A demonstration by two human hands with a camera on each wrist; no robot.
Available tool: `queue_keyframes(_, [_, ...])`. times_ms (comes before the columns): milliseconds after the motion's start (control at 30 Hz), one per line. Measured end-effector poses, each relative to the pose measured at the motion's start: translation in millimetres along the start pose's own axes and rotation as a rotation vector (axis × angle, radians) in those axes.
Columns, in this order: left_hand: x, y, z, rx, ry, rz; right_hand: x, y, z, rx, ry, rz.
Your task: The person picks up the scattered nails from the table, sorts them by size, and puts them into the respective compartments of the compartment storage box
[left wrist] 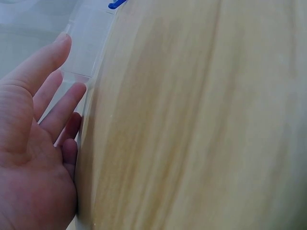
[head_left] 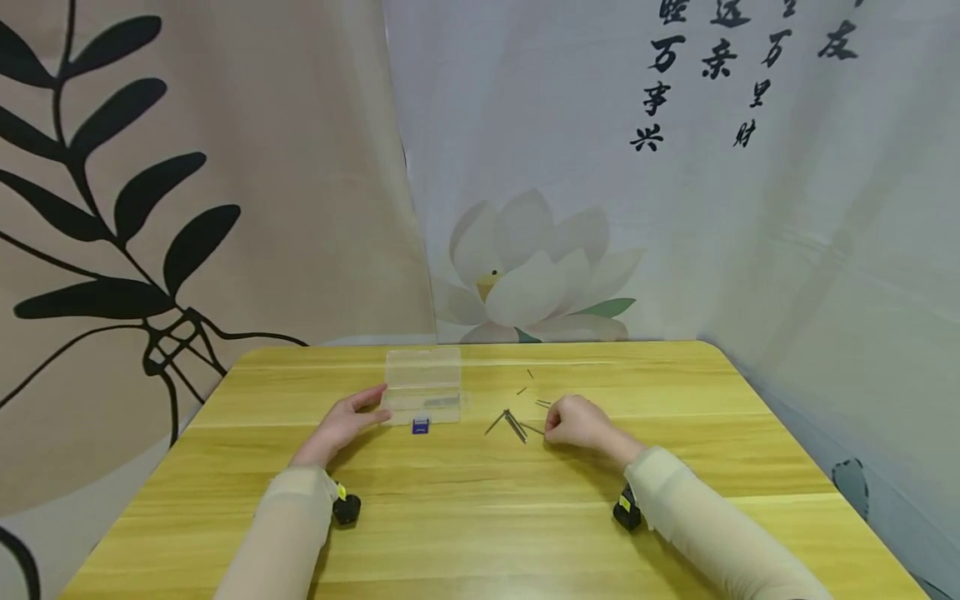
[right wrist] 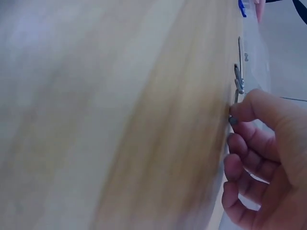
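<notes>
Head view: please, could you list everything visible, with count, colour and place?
Wooden table: 1, yellow, across the lower half.
Plastic box: 1, transparent, open on the table.
Latch: 1, blue, box's near edge.
Greyish patch: 1, nature unclear, in the box.
Thin metal pins: several, exact count unclear, grey, right of the box.
Beige backdrop: 1, dark plant print, behind, left.
White backdrop: 1, lotus and black characters, behind, right.
Wrist cameras: 2, black with yellow, one per arm.
Sleeves: 2, cream, lower half.
Left hand: 1, bare, at the box's left edge.
Right hand: 1, bare, pinching a pin.
</notes>
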State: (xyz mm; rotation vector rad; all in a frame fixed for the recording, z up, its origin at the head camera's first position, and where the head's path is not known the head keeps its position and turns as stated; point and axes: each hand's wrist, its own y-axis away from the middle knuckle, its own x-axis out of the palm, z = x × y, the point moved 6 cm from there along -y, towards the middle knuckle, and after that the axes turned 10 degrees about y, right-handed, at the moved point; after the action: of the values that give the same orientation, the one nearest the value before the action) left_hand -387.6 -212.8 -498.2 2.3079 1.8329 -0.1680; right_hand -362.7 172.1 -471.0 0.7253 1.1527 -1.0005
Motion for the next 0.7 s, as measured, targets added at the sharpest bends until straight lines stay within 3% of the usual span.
queue_keyframes(167, [-0.6, 0.7, 0.0, -0.007, -0.006, -0.002, 0.0, -1, 2, -0.011, 0.065, 0.029])
queue_keyframes(267, [-0.9, 2.0, 0.7, -0.017, -0.011, -0.003, -0.7, -2, 1, -0.022, 0.037, 0.021])
queue_keyframes(400, [-0.7, 3.7, 0.9, -0.015, -0.016, 0.0, -1.5, -4, -5, -0.025, -0.11, -0.004])
queue_keyframes(567, [-1.1, 3.0, 1.4, -0.009, -0.021, -0.006, 0.0, -7, -15, 0.009, -0.318, 0.03])
queue_keyframes(700, [-1.5, 2.3, 2.0, -0.007, -0.028, -0.004, -1.4, -7, -18, 0.041, -0.372, 0.04])
